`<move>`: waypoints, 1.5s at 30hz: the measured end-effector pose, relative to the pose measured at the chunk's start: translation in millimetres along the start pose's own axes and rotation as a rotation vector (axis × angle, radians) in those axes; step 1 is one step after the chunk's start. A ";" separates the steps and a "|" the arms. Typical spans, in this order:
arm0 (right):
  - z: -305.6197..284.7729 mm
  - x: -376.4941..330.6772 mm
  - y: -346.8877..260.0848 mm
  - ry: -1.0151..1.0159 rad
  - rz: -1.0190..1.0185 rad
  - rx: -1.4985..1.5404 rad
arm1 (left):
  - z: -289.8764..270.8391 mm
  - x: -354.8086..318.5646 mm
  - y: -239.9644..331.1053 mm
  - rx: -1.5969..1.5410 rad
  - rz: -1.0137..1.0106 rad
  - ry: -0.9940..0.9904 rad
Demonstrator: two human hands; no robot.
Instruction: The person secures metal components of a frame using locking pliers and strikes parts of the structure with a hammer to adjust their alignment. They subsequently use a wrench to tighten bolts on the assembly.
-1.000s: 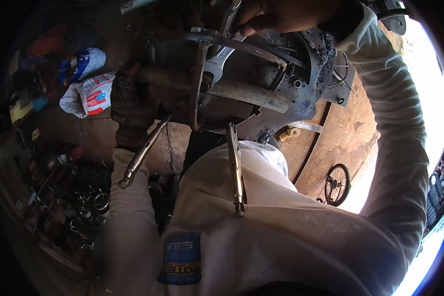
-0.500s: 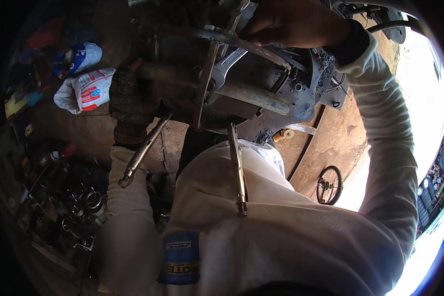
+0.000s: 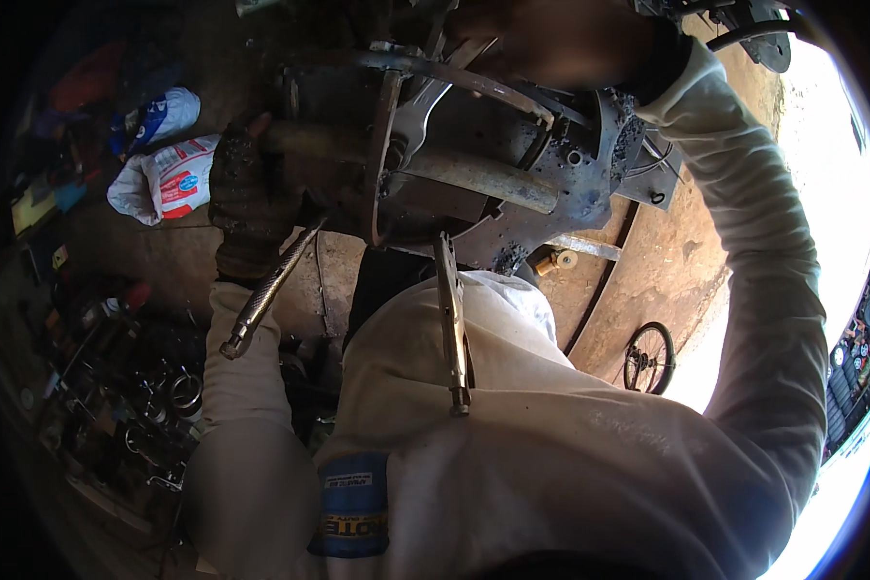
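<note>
At the top, my right hand [image 3: 561,43], blurred and partly in shadow, closes round the upper end of a silver wrench [image 3: 419,118]. The wrench's lower head sits against an upright flat bar [image 3: 384,159] of a dark metal frame with a curved strip [image 3: 464,79] on top. A round pipe [image 3: 478,177] runs sideways through this assembly. My left hand [image 3: 246,198], dark and shadowed, closes at the pipe's left end; its fingers are mostly hidden. Two locking pliers, one by my left wrist [image 3: 273,290] and one in the middle [image 3: 451,329], hang handles downward from the assembly.
A dark metal plate [image 3: 590,184] with black grit lies right of the pipe. White and red bags [image 3: 169,181] lie at the left, above a heap of metal parts [image 3: 155,406]. A spoked wheel [image 3: 648,358] leans at the right, near a bright opening.
My right hand and the wrench have moved slightly up and left, the wrench now standing steeper. The frame and both locking pliers have shifted a little left. My left hand stays at the pipe's end.
</note>
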State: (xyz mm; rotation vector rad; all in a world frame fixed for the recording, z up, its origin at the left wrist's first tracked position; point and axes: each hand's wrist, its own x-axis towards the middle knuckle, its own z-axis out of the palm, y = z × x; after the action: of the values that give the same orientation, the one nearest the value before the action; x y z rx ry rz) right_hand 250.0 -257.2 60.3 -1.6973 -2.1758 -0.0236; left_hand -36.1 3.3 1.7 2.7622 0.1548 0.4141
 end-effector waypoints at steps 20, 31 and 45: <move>-3.7 -18.8 -22.6 0.014 0.202 0.069 | 12.2 -15.0 -46.4 -0.258 -0.586 -0.072; 0.3 0.0 -17.6 0.073 0.105 0.104 | 29.5 -39.8 -65.8 0.519 -0.061 -0.065; -6.6 -1.5 -16.7 0.028 0.112 -0.270 | 34.2 -130.0 -15.2 0.732 -0.583 0.146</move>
State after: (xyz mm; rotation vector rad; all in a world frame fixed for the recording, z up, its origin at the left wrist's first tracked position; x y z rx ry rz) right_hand 236.5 -264.8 69.5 -1.9487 -2.1312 -0.3228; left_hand -150.3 -13.6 -68.8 3.1436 1.3440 0.4567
